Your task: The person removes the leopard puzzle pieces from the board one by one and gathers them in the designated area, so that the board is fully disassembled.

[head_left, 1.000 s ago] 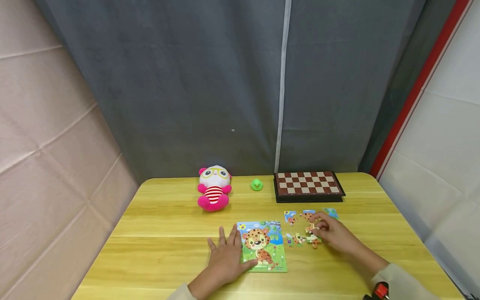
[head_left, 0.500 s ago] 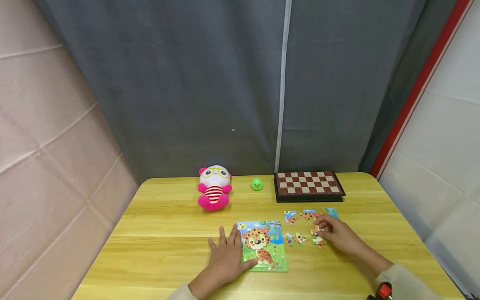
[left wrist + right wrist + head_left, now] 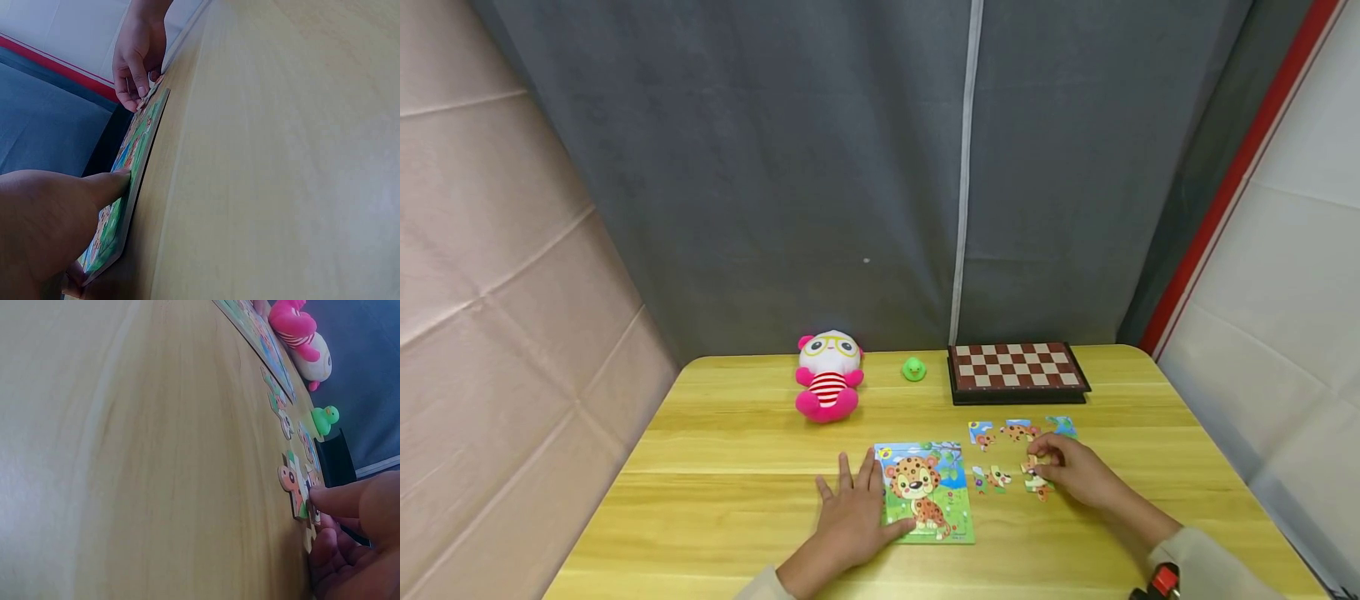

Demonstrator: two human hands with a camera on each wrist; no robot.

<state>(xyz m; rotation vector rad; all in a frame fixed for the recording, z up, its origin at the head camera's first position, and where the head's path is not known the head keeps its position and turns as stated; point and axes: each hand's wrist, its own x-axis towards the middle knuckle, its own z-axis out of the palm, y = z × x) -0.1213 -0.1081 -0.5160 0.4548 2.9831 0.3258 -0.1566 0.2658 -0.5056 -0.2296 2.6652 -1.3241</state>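
Note:
A square leopard jigsaw board (image 3: pixel 951 500) lies flat near the middle of the table. My left hand (image 3: pixel 850 517) rests at its left edge with fingers spread, and the thumb lies on the picture. To the right of the board, my right hand (image 3: pixel 1075 473) pinches a puzzle piece (image 3: pixel 314 495) between thumb and curled fingers, low at the table. Against that piece lies another puzzle piece (image 3: pixel 292 486) with orange and green on it; whether the two interlock I cannot tell. My fingers partly cover the held piece in the head view.
Other loose pieces lie around: a blue-cornered piece (image 3: pixel 981 433), a spotted piece (image 3: pixel 1019 430), a blue-green piece (image 3: pixel 1062 425) and a flowered piece (image 3: pixel 981 480). Behind stand a pink plush panda (image 3: pixel 828 379), a green toy duck (image 3: pixel 913 369) and a checkered board box (image 3: pixel 1018 367).
My right hand has shifted slightly right, and the pieces at its fingers have moved right with it, away from the flowered piece. My left hand and the jigsaw board stay put.

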